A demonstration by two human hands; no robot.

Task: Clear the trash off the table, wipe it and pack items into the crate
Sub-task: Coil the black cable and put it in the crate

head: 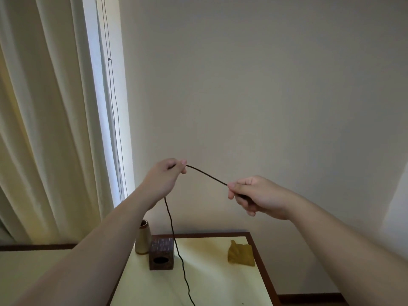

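A thin dark cord (206, 174) is stretched between my two raised hands, high above the table. My left hand (164, 177) pinches it at the upper left, and the cord's long tail hangs down from that hand to the table. My right hand (254, 195) is closed on the other end, lower and to the right. On the pale table (209, 281) below stand a dark wooden box (161, 253) with an oval hole, a beige cone-shaped vase (143, 239) behind it, and a crumpled yellow cloth (240, 253) near the right edge.
The table has a brown wooden rim (262, 270) and stands against a plain wall (265, 85). Cream curtains (44, 118) and a bright window strip (103, 107) with hanging pull cords fill the left. A dark skirting board runs along the wall's base.
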